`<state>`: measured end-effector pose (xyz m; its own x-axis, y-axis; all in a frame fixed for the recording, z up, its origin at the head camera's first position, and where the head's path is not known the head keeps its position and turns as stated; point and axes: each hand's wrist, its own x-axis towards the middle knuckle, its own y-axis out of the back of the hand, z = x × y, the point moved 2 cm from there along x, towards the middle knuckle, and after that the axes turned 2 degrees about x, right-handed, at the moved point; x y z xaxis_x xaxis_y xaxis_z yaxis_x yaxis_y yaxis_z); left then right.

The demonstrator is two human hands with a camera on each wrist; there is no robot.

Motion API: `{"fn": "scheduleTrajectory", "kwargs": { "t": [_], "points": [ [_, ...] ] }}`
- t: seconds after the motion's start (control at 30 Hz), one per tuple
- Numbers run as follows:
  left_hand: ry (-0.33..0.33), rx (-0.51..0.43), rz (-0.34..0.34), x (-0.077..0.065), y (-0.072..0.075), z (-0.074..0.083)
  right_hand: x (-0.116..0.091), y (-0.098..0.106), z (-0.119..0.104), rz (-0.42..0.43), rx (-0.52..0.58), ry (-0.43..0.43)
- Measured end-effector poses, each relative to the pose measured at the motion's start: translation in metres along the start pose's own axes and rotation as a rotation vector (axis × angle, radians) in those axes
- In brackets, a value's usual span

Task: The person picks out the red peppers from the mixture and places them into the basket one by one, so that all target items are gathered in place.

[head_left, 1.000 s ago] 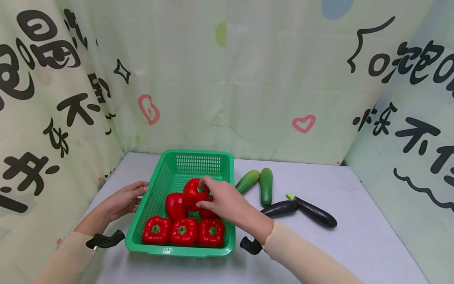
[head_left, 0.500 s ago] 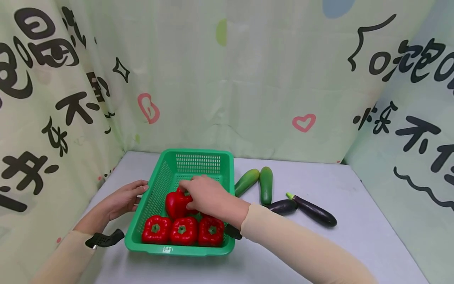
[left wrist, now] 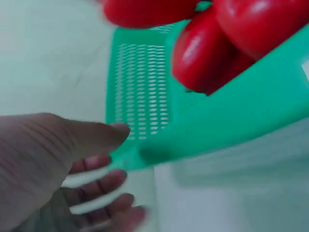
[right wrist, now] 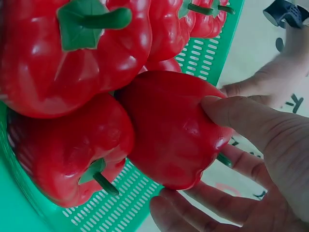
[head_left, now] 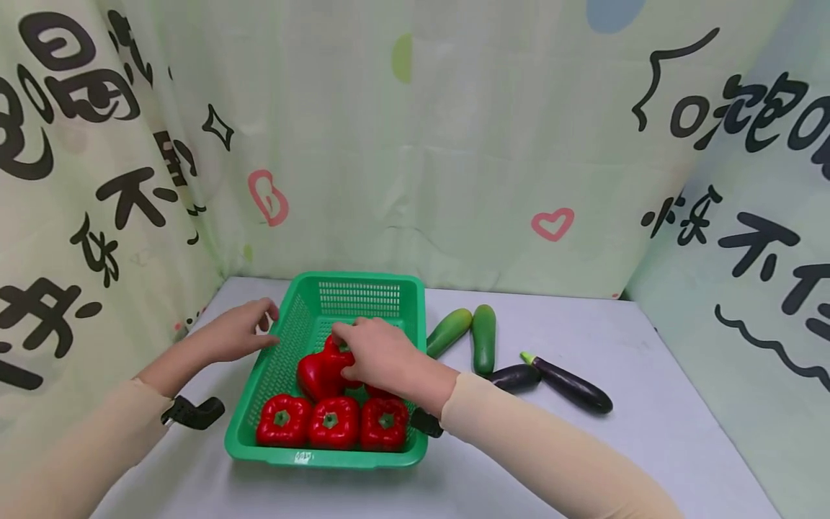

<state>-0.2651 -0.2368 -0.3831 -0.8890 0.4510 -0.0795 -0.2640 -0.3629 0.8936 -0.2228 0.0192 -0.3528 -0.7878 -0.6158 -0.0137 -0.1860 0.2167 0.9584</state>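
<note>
A red bell pepper (right wrist: pixel 174 125) is in my right hand (head_left: pixel 382 353), the thumb on one side and the fingers round the other, above the green plastic basket (head_left: pixel 259 454). Another red bell pepper (head_left: pixel 310 378) lies just left of it, and a further one is mostly hidden under the hand. Along the basket's near side sits a row of red bell peppers (head_left: pixel 333 424) with green stems. My left hand (head_left: pixel 240 331) is beside the basket's left rim, fingers spread and relaxed. In the left wrist view its thumb is near the basket wall, but contact is unclear.
Right of the basket lie two green zucchini-like vegetables (head_left: pixel 483 339). Two dark eggplants (head_left: pixel 573 386) rest nearby on the white table (head_left: pixel 551 447). A printed curtain (head_left: pixel 415 180) encloses the table's back and sides.
My right hand has moved left and slightly down into the basket with the bell pepper. My left hand has moved from the basket's left side upward along the rim, its fingers spreading.
</note>
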Motion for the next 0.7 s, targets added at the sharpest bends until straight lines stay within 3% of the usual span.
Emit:
{"fn": "scheduleTrajectory", "kwargs": {
  "t": [0.07,0.13,0.27,0.43,0.7],
  "points": [
    [-0.096,0.168,-0.014,0.008,-0.001,0.015,0.000,0.000,0.001,0.001,0.012,-0.006],
    [-0.162,0.293,-0.079,0.015,-0.004,0.029,0.000,-0.001,0.002,0.002,0.021,-0.011],
    [-0.204,0.448,-0.220,0.025,-0.016,0.043,0.001,-0.001,0.003,0.008,0.032,-0.008],
    [-0.172,0.429,-0.333,0.034,-0.032,0.037,0.001,-0.002,0.003,0.000,0.060,-0.014],
    [-0.172,0.320,-0.310,0.037,-0.032,0.027,-0.001,-0.002,0.003,0.000,0.075,-0.002]
  ]
}}
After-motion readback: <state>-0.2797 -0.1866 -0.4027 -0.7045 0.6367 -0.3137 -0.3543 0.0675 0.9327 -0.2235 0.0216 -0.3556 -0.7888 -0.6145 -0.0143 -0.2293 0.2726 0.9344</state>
